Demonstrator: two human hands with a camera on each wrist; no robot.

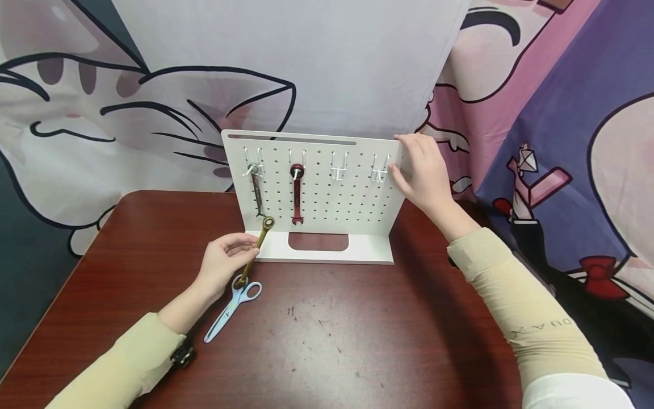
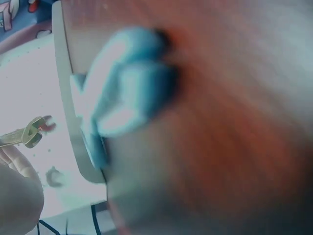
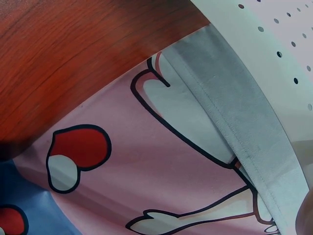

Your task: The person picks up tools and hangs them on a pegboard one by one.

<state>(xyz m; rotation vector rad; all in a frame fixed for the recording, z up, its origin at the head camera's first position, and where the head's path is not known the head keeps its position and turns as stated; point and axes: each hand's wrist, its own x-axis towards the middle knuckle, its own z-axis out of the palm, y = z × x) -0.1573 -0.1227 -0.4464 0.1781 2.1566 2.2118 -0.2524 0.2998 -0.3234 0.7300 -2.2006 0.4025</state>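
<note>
My left hand [image 1: 229, 260] pinches a gold wrench [image 1: 263, 232] just in front of the pegboard's left side, its ring end up; in the left wrist view the open jaw of the wrench [image 2: 33, 133] shows. My right hand [image 1: 421, 170] grips the upper right edge of a white metal pegboard [image 1: 337, 196], thumb on its front face. From the leftmost hook hangs a dark wrench [image 1: 257, 192], and from the second a red wrench [image 1: 297, 199]. Two white hooks, the third hook [image 1: 338, 172] and the fourth hook [image 1: 379, 174], are bare.
Light blue scissors [image 1: 228, 312] lie on the brown wooden table [image 1: 327, 335], handles partly behind the gold wrench's lower end. They look blurred in the left wrist view. Cartoon-printed cloth [image 1: 168, 125] hangs behind and to the right.
</note>
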